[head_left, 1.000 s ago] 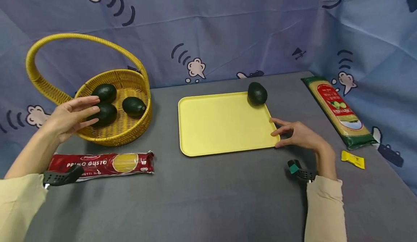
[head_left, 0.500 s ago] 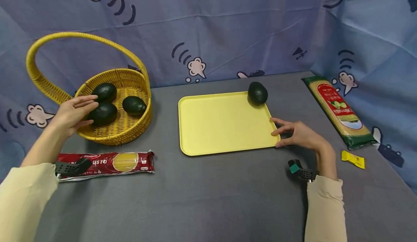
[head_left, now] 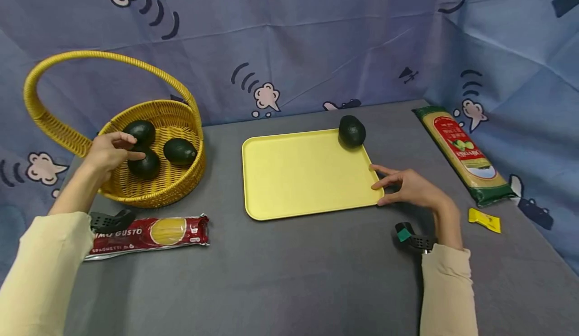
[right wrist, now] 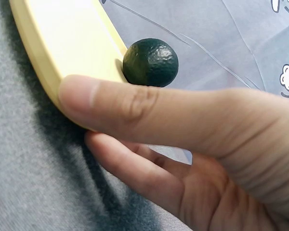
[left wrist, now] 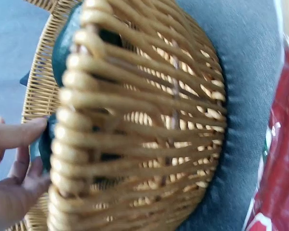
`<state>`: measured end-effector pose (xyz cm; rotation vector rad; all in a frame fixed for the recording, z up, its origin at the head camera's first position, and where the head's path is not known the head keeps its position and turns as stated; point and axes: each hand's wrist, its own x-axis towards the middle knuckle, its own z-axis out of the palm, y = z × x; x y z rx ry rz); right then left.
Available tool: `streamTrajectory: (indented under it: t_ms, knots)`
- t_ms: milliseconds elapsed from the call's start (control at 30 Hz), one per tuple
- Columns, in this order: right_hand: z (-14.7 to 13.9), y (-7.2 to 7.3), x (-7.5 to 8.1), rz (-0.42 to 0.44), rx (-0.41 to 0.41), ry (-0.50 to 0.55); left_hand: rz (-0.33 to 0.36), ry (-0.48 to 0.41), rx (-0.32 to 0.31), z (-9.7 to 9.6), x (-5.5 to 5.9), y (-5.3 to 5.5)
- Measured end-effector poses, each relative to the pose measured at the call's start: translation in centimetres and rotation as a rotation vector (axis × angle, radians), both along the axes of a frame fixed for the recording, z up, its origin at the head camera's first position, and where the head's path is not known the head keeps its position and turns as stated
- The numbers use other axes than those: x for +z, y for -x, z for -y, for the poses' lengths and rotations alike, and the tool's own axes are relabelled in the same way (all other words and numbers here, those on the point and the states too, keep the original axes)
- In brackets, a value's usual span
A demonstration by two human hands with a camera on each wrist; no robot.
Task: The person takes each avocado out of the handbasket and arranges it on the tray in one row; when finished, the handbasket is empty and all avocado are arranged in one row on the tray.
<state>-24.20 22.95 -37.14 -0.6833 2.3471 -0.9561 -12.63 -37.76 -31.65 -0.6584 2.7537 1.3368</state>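
My left hand (head_left: 107, 154) reaches over the left rim of a yellow wicker basket (head_left: 156, 195). Its thumb and fingers pinch the near dark green avocado (head_left: 146, 165), and a fingertip overlaps the far-left avocado (head_left: 139, 131). A third avocado (head_left: 179, 151) lies on the basket's right side. In the left wrist view the woven wall hides much of the fruit. My right hand (head_left: 413, 189) touches the right edge of a yellow tray (head_left: 307, 175), thumb near its front corner and fingers spread along the rim. Another avocado (head_left: 351, 132) sits at the tray's back right corner.
A red spaghetti packet (head_left: 154, 235) lies in front of the basket, partly under my left forearm. A long pasta bag (head_left: 463, 155) rests at the far right, with a small yellow packet (head_left: 484, 220) nearer. Patterned cloth (head_left: 307, 59) hangs behind the grey table.
The left hand has moved right and further into the basket, and its fingers have closed in on the near avocado. The right hand stays at the tray edge. The head view has shifted slightly.
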Motion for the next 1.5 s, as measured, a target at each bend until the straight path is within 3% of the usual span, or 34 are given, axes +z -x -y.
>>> streamTrajectory:
  t_ms: [267, 367, 533, 767, 900, 1167, 1367, 1500]
  knots:
    - [0.0, 0.1, 0.2, 0.0, 0.002, 0.002, 0.072, -0.06, -0.118, 1.8, -0.7, -0.9]
    - [-0.1, 0.1, 0.3, -0.003, 0.003, -0.002, 0.116, -0.15, -0.183, 2.3, -1.1, -1.1]
    - [-0.1, 0.1, 0.3, -0.01, 0.007, -0.007, 0.173, -0.269, -0.249, 2.3, -1.6, -0.9]
    - [-0.2, 0.0, 0.1, -0.014, 0.01, -0.006, 0.218, -0.32, -0.308, 2.0, -1.4, -0.5]
    - [-0.1, 0.0, 0.0, -0.012, 0.013, -0.006, 0.25, -0.346, -0.287, 2.1, -1.2, -0.4]
    - [0.1, 0.0, 0.2, 0.008, 0.003, -0.006, 0.222, -0.362, -0.144, 1.6, -1.2, -0.3]
    - [0.2, -0.1, 0.2, 0.002, 0.009, -0.009, 0.259, -0.456, -0.143, 1.5, -0.9, -0.3]
    - [0.1, -0.2, 0.1, 0.0, 0.008, -0.006, 0.237, -0.549, -0.126, 1.5, -0.7, -0.5]
